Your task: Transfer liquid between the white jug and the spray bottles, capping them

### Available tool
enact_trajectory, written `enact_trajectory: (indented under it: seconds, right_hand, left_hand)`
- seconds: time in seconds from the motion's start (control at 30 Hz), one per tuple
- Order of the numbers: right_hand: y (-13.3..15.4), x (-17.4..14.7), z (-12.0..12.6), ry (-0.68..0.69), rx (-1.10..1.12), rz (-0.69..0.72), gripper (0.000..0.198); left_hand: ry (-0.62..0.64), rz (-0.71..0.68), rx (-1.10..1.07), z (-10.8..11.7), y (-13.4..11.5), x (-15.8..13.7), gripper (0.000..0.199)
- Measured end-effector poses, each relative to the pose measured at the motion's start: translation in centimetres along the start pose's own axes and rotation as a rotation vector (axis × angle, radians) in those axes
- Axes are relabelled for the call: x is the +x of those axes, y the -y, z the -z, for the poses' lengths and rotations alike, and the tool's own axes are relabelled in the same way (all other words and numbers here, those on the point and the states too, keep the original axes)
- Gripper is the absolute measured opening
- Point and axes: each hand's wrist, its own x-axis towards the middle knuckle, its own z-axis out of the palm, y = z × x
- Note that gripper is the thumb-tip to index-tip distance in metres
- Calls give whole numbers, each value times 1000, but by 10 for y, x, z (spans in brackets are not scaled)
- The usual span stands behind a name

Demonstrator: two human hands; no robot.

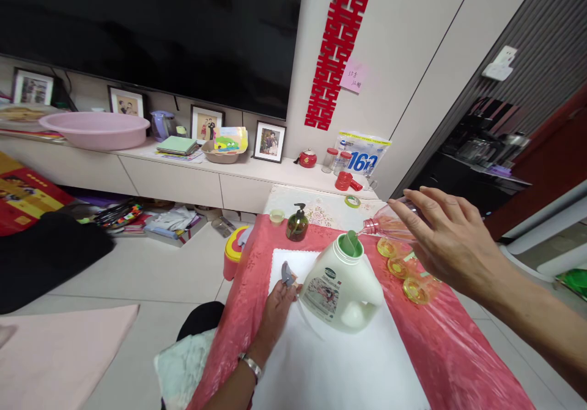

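My right hand (452, 232) grips a clear plastic bottle (389, 226), tipped with its pinkish neck toward the left. The neck is beside the open mouth of a pale green detergent jug (351, 294), and a thin clear stream seems to run from it. A green spout (351, 245) sits inside the jug's opening. My left hand (279, 305) is closed at the jug's lower left side, with a small grey curved object (287, 273) at its fingertips. What exactly that grey object is I cannot make out. The jug stands on a white sheet (298, 361).
A dark green pump bottle (298, 225) stands behind the sheet on the red tablecloth (458, 342). Several yellow cups (398, 268) are lined up right of the jug. A tape roll (353, 201) lies at the back; a yellow-lidded stool (235, 245) stands left of the table.
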Motion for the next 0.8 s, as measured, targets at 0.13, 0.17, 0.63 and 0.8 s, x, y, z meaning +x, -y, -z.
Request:
enact_trajectory:
  seconds: [0.13,0.17,0.63,0.8]
  right_hand:
    - [-1,2,2,-4,-15,12,58]
    - [-1,2,3,-7,-22,13,58]
    - [-2,4,5,-20,-26,29,53]
    - [-3,3,6,-14,-22,26,51]
  left_hand:
    - [1,-2,-6,-1,-3,-1,68]
    - [6,-3,-5,-1,-4,-1,68]
    - [-7,12,-35,-1,2,1,71]
    - [-3,-6,-21,-1,-1,0,69]
